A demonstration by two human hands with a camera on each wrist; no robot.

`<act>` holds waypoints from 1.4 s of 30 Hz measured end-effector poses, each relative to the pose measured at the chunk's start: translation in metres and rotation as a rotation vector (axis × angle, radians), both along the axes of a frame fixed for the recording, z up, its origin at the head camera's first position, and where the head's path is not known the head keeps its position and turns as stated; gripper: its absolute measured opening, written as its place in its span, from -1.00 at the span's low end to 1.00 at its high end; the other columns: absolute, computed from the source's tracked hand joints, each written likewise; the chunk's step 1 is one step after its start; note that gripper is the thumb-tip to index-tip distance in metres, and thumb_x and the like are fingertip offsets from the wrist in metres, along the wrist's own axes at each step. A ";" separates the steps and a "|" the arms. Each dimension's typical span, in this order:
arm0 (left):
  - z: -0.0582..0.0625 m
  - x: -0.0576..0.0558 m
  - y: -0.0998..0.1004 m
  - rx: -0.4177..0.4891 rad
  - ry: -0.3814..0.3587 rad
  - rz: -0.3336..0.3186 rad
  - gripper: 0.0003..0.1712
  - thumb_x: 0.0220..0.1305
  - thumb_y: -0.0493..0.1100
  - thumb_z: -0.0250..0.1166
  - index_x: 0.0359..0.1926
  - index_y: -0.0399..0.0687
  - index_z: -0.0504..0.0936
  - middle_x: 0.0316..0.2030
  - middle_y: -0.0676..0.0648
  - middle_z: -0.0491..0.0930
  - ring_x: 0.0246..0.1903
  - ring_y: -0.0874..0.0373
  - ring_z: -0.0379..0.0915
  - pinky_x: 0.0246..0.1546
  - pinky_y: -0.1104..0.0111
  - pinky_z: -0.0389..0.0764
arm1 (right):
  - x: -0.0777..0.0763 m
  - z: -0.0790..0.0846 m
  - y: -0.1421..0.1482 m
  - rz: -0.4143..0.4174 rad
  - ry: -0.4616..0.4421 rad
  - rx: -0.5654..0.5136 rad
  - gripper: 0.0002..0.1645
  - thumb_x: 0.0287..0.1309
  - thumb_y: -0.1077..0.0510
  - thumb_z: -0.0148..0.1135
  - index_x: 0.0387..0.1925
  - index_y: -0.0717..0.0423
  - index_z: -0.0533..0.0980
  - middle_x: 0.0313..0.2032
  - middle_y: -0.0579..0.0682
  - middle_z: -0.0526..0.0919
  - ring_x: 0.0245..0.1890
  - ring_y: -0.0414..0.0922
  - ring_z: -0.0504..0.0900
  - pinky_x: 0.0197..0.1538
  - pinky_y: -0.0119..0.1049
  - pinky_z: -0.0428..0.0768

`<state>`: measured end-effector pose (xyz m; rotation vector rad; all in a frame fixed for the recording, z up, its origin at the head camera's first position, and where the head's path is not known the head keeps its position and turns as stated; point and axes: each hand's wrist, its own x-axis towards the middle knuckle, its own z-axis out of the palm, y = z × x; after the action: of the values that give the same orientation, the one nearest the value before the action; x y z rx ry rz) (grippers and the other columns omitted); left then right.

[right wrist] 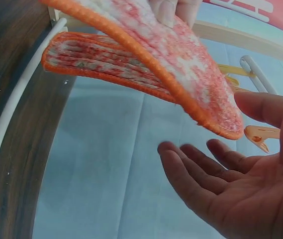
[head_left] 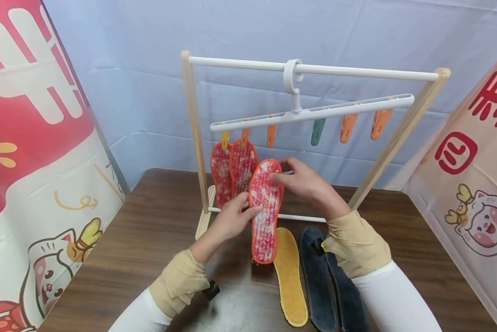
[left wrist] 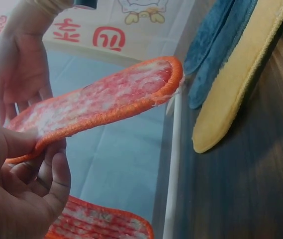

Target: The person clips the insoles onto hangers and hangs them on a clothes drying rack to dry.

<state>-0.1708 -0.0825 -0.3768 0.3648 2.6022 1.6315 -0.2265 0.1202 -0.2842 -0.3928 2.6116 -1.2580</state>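
Note:
A red-and-white insole (head_left: 266, 230) with an orange edge stands upright in front of the rack. My left hand (head_left: 230, 217) pinches its left side between thumb and fingers, seen closely in the left wrist view. At its upper end, my right hand (head_left: 306, 182) has its thumb at the edge, while its other fingers (right wrist: 201, 184) spread loosely apart from the insole. Two similar insoles (head_left: 242, 168) hang from a yellow clip (head_left: 225, 139) and an orange clip (head_left: 245, 137). Just above the held insole hangs another orange clip (head_left: 271, 136) with nothing in it.
The white hanger (head_left: 356, 109) tilts from the rack's top bar (head_left: 368, 72). A green clip (head_left: 318, 132) and two orange clips (head_left: 348, 128) hang on its right half. A yellow insole (head_left: 290, 281) and two dark blue insoles (head_left: 319, 286) lie on the wooden table (head_left: 148, 258).

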 end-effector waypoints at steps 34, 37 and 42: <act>0.007 -0.005 0.002 0.057 0.002 -0.005 -0.65 0.49 -0.03 0.22 0.16 -0.09 0.51 -0.06 -0.09 0.74 -0.17 0.11 0.71 -0.12 0.15 0.69 | -0.014 0.043 -0.019 -0.118 0.100 -0.124 -0.04 0.39 -0.07 0.22 0.60 -0.03 -0.06 0.49 0.13 0.23 0.47 0.11 0.25 0.40 0.15 0.29; 0.008 -0.006 0.004 0.082 -0.008 -0.008 -0.64 0.48 -0.05 0.23 0.18 -0.09 0.51 -0.04 -0.11 0.74 -0.17 0.08 0.72 -0.09 0.09 0.69 | -0.015 0.045 -0.020 -0.119 0.114 -0.129 -0.08 0.39 -0.07 0.22 0.59 -0.04 -0.01 0.47 0.13 0.28 0.47 0.10 0.26 0.40 0.15 0.30; 0.008 -0.007 0.005 0.102 -0.004 -0.014 -0.64 0.48 -0.07 0.22 0.18 -0.13 0.50 -0.02 -0.14 0.73 -0.16 0.06 0.73 -0.15 0.19 0.71 | -0.017 0.047 -0.023 -0.103 0.127 -0.145 -0.15 0.41 -0.07 0.21 0.57 -0.04 0.07 0.43 0.15 0.34 0.45 0.10 0.28 0.40 0.15 0.29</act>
<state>-0.1781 -0.0779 -0.3690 0.3826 2.5144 1.7625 -0.2434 0.0972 -0.2368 -0.3787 2.6849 -1.5095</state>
